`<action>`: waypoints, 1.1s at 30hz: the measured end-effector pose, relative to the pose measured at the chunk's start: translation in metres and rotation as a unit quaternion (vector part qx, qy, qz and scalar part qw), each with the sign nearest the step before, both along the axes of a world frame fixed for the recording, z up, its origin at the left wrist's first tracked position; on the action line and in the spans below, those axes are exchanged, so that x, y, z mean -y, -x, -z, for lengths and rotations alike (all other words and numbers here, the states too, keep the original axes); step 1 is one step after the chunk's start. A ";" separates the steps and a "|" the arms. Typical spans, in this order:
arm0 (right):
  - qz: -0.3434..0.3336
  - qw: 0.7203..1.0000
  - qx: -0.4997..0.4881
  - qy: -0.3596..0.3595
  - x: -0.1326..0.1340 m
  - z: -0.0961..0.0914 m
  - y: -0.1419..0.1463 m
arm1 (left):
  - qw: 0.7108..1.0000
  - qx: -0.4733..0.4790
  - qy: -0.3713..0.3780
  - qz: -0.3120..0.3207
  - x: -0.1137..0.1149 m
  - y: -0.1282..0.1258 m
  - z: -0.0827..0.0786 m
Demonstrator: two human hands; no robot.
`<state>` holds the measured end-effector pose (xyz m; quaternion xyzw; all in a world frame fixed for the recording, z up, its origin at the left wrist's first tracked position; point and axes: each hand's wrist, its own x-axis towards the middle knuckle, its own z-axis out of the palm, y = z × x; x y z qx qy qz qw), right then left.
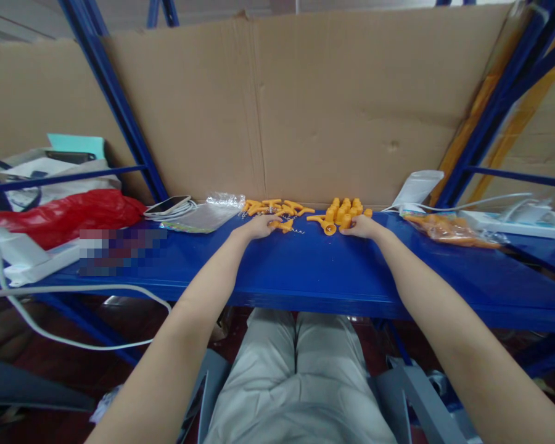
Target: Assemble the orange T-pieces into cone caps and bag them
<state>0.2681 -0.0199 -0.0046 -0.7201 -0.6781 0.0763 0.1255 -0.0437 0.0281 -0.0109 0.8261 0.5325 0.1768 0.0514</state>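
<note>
On the blue shelf [305,271], a pile of yellow T-handled corkscrews [271,202] with metal spirals lies near the cardboard. My left hand [260,227] is at the pile's front edge, fingers closed on one yellow corkscrew [285,226] whose spiral points right. A cluster of yellow plastic caps [345,206] stands upright to the right. My right hand [361,227] is at the cluster's front, fingertips closed on a yellow cap [346,221]. Between the hands lies a yellow corkscrew piece [329,228] with a round opening facing me and a handle [315,217] beside it.
A cardboard sheet [328,105] backs the shelf. At left are a clear plastic bag [203,216], a phone [171,203], a red plastic bag [83,213] and a white cable [97,288]. An orange-filled bag [448,231] and a power strip [522,223] sit at right.
</note>
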 end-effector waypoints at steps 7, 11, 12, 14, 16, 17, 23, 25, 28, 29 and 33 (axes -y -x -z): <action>0.034 0.999 0.015 -0.028 0.002 -0.003 0.004 | 0.999 0.014 -0.038 -0.003 0.003 -0.004 0.000; 0.032 0.997 0.013 -0.067 0.004 -0.007 0.007 | 0.998 0.032 -0.059 -0.003 0.006 -0.005 -0.001; 0.025 0.997 0.005 -0.078 0.005 -0.009 0.009 | 0.998 0.036 -0.058 0.000 0.006 -0.005 -0.001; 0.005 0.995 -0.021 -0.096 0.008 -0.012 0.012 | 0.997 0.046 -0.059 0.006 0.007 -0.006 -0.003; -0.020 0.992 -0.055 -0.113 0.009 -0.013 0.017 | 0.996 0.061 -0.062 0.010 0.007 -0.007 -0.003; -0.034 0.989 -0.074 -0.120 0.009 -0.013 0.019 | 0.995 0.070 -0.064 0.012 0.006 -0.007 -0.003; -0.112 0.962 -0.220 -0.118 0.001 -0.006 0.028 | 0.993 0.095 -0.060 0.030 0.005 -0.009 -0.001; -0.130 0.949 -0.260 -0.119 -0.004 -0.003 0.027 | 0.992 0.103 -0.058 0.032 0.004 -0.009 0.000; -0.154 0.938 -0.283 -0.129 -0.013 0.004 0.023 | 0.990 0.120 -0.056 0.039 0.004 -0.008 0.000; -0.163 0.936 -0.280 -0.135 -0.016 0.006 0.020 | 0.990 0.122 -0.057 0.041 0.004 -0.008 -0.001; -0.189 0.938 -0.244 -0.155 -0.023 0.014 0.012 | 0.990 0.116 -0.065 0.039 0.003 -0.008 0.000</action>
